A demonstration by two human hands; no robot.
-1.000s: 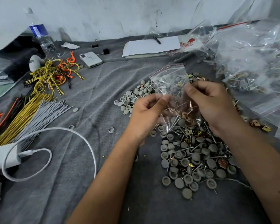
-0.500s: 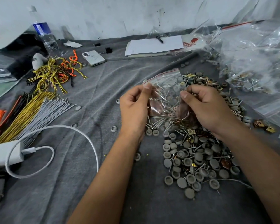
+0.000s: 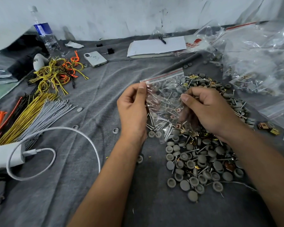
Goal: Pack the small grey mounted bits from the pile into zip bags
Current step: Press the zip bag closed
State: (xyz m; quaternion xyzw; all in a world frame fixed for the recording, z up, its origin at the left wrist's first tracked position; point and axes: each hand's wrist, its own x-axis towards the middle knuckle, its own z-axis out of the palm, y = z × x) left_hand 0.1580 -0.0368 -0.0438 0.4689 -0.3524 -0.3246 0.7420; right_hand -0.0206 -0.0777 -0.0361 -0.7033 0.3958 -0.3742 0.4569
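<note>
The left hand (image 3: 132,108) pinches the upper left corner of a small clear zip bag (image 3: 164,102) between thumb and fingertips, just under its red seal line, so the bag hangs upright with its mouth at the top. The right hand (image 3: 208,110) has its fingers curled on the right side of the bag; the plastic covers part of them, so I cannot tell if some fingers are inside the mouth or only grip the wall. I judge that two hands hold the bag this way to keep the opening wide and steady for filling or for closing.

The bag already contains screws, a few brass clips and some grey pieces, about half full. It is held right above the pile of grey mounted bits (image 3: 202,163), which lies on the grey cloth (image 3: 75,194) mixed with screws, so the way from pile to bag is short.

Larger clear bags (image 3: 259,66) with similar parts lie at the far right, probably finished packs put aside. Bundles of cable ties (image 3: 31,112) lie well apart on the left
</note>
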